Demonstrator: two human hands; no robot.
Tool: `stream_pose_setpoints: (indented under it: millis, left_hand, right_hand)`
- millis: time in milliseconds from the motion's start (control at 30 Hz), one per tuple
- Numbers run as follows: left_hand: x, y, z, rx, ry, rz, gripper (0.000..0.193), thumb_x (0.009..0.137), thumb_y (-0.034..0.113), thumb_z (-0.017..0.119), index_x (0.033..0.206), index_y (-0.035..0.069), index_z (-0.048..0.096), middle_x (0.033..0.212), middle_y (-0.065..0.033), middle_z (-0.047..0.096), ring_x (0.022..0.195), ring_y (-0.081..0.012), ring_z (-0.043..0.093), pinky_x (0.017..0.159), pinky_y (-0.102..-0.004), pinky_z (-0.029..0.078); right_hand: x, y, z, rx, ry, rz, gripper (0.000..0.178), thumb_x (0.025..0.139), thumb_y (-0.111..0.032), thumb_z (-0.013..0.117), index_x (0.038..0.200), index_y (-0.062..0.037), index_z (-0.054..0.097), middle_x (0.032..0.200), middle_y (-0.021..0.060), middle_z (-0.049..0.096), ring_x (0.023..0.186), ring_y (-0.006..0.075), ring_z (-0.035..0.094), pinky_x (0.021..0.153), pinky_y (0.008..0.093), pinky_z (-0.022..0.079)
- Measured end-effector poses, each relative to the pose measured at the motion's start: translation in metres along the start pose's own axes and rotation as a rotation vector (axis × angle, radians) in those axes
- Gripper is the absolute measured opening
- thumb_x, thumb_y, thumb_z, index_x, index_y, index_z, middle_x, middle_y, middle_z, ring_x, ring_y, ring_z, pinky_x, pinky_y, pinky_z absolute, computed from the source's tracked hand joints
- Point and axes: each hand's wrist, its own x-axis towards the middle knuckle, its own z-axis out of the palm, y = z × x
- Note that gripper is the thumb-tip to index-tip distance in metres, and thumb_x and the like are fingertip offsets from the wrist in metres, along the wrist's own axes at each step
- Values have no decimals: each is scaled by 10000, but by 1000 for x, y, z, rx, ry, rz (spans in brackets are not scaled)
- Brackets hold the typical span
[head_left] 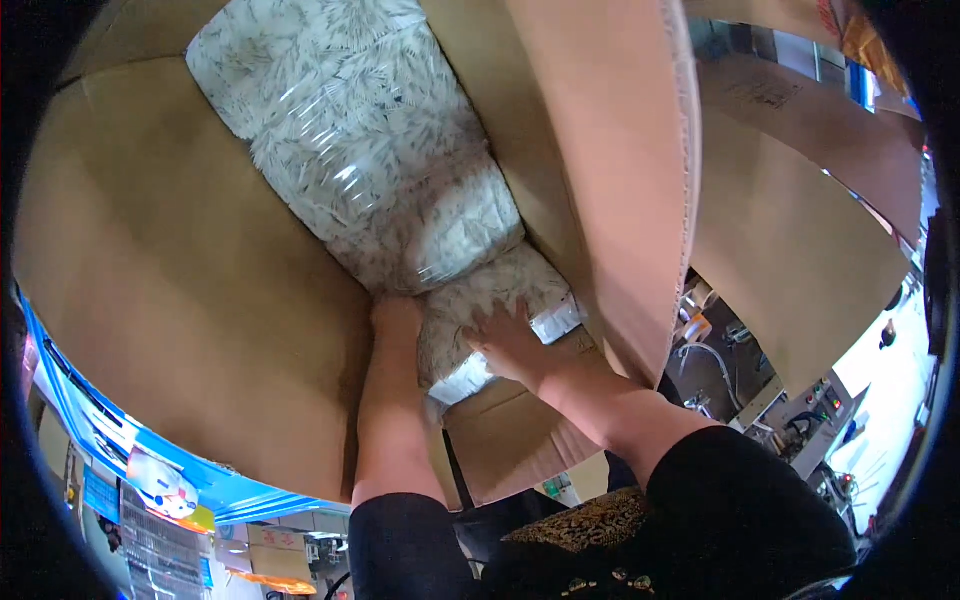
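Observation:
Both my arms reach down into a tall cardboard box (190, 270). Inside it, clear-wrapped soft packages (360, 130), white with a grey leaf-like pattern, lie in a row from the far end toward me. My right hand (508, 345) rests on the nearest package (520, 275), its fingers spread over the patterned top. At that package's left side is my left hand (398, 315), pushed down between it and the box wall; its fingers are hidden.
The box's tall right wall (610, 170) rises beside my right arm, and its near flap (530, 430) hangs toward me. More cardboard (800, 220) stands on the right, above machine parts (800, 410). Blue sheeting (190, 465) runs along the outside left.

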Motion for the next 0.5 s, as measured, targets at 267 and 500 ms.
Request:
stream_pose_setpoints:
  millis: [267,500]
  left_hand:
    - [-4,-3,-16,350,304,288,390,834,256,465,1171,62,502,1204,-141,506,1068,-322,504,870,-495,390]
    - [-32,6,-13,140,127,196,397,777,264,567,1136,99,533,1126,-175,548,1019,-326,537,835,-433,436]
  right_hand:
    - [49,-2,25,-94,-72,156,640,717,-269,653,1298,-229,390,1383,106,291,1256,422,243,933,675,215]
    - [44,8,41,41,43,167,433,905,-395,309,1313,-262,367,1428,83,228,1331,338,107,1050,560,-2]
